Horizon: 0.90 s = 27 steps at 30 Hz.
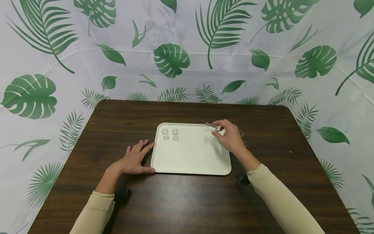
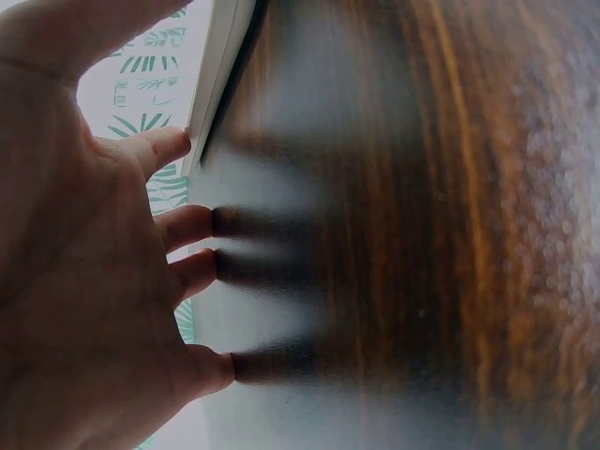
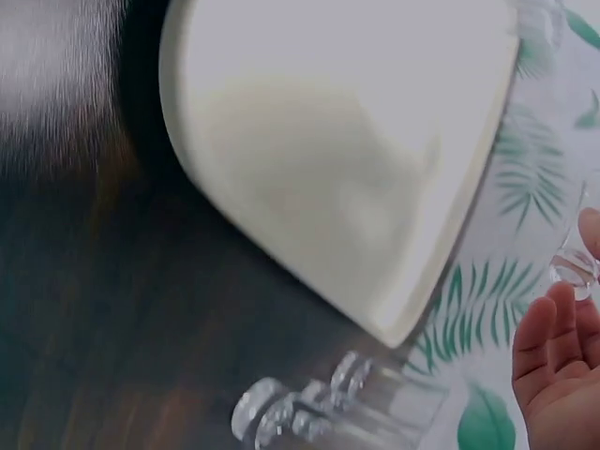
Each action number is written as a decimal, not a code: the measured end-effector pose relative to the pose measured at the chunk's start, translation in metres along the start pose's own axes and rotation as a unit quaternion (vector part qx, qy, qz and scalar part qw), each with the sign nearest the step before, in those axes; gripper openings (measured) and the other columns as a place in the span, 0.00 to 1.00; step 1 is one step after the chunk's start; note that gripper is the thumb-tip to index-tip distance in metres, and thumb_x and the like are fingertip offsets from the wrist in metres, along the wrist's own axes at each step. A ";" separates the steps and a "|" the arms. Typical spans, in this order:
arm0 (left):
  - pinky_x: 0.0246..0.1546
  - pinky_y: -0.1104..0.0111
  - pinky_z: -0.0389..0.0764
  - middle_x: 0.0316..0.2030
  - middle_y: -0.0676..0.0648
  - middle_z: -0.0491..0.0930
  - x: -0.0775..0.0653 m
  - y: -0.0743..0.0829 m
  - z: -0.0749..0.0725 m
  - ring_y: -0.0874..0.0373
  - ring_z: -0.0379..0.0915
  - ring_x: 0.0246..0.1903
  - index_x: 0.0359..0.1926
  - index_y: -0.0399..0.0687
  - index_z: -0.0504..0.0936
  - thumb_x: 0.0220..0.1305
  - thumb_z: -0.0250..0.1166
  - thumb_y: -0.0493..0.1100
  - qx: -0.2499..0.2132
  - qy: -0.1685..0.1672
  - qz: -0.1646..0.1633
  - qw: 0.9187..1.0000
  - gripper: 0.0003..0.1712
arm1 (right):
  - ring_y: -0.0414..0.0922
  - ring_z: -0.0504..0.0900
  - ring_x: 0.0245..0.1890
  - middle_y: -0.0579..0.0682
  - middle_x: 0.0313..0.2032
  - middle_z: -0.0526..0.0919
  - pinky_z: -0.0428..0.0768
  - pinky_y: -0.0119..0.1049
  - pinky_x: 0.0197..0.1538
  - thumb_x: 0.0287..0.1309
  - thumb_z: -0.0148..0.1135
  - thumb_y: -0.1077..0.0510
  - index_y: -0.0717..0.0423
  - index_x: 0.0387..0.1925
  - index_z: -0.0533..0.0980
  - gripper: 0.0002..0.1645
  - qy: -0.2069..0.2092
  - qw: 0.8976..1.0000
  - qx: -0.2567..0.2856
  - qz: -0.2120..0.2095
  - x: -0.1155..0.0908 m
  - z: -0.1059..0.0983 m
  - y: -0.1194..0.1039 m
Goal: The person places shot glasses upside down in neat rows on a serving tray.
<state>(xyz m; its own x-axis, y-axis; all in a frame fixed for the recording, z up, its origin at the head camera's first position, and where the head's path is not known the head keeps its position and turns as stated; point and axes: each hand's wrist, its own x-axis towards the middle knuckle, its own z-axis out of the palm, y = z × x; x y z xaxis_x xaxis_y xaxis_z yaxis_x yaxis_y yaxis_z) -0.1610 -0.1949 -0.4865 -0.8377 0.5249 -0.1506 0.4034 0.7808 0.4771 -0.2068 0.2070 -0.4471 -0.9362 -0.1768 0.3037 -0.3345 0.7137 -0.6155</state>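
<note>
Tilted on its side above the right back part of the white tray (image 1: 193, 156), a clear shot glass (image 1: 209, 127) is pinched at its thick-based end by my right hand (image 1: 230, 136). In the right wrist view, only part of that glass (image 3: 574, 267) shows at the right edge, by the fingertips. Two similar glasses, a left one (image 1: 165, 132) and a right one (image 1: 175, 132), stand side by side in the tray's back left corner. My left hand (image 1: 132, 161) has its fingers spread, with thumb and index finger touching the tray's left edge and other fingertips on the table.
Several more clear glasses (image 3: 328, 403) stand on the dark wooden table (image 1: 187, 204) just right of the tray, mostly hidden behind my right hand in the head view. A white cloth with green leaves (image 1: 172, 60) hangs behind the table.
</note>
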 end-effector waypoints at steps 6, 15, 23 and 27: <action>0.59 0.27 0.40 0.74 0.33 0.47 -0.001 0.000 0.000 0.31 0.38 0.72 0.77 0.51 0.51 0.52 0.69 0.70 -0.002 0.003 0.003 1.000 0.61 | 0.49 0.75 0.39 0.51 0.46 0.80 0.73 0.43 0.38 0.59 0.69 0.58 0.54 0.52 0.81 0.18 -0.041 0.998 -0.039 0.013 0.001 0.021 -0.005; 0.59 0.27 0.40 0.74 0.32 0.47 0.000 0.001 -0.002 0.31 0.39 0.72 0.77 0.49 0.51 0.52 0.69 0.70 0.003 -0.001 0.001 1.000 0.61 | 0.49 0.79 0.44 0.50 0.46 0.80 0.75 0.45 0.49 0.57 0.69 0.57 0.52 0.50 0.82 0.18 -0.047 0.997 -0.056 0.020 0.003 0.050 -0.010; 0.59 0.28 0.40 0.74 0.32 0.47 -0.001 0.002 -0.002 0.31 0.37 0.72 0.77 0.49 0.51 0.52 0.69 0.69 -0.001 -0.004 0.000 1.000 0.61 | 0.46 0.76 0.37 0.48 0.43 0.78 0.74 0.43 0.42 0.57 0.68 0.59 0.51 0.51 0.81 0.18 -0.041 0.998 -0.048 0.008 0.010 0.066 -0.017; 0.59 0.28 0.40 0.74 0.32 0.46 -0.001 0.002 -0.003 0.31 0.37 0.72 0.77 0.49 0.51 0.52 0.69 0.69 -0.002 -0.003 0.001 1.000 0.61 | 0.47 0.78 0.40 0.48 0.45 0.79 0.76 0.45 0.45 0.57 0.68 0.58 0.51 0.51 0.81 0.19 -0.038 0.998 -0.051 -0.005 0.013 0.072 -0.022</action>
<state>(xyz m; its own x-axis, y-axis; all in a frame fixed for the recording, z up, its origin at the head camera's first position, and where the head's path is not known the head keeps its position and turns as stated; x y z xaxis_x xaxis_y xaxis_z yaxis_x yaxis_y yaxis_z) -0.1605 -0.1946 -0.4827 -0.8344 0.5288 -0.1557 0.4036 0.7783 0.4810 -0.2191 0.1397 -0.4820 -0.9395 -0.2335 0.2507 -0.3354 0.7760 -0.5342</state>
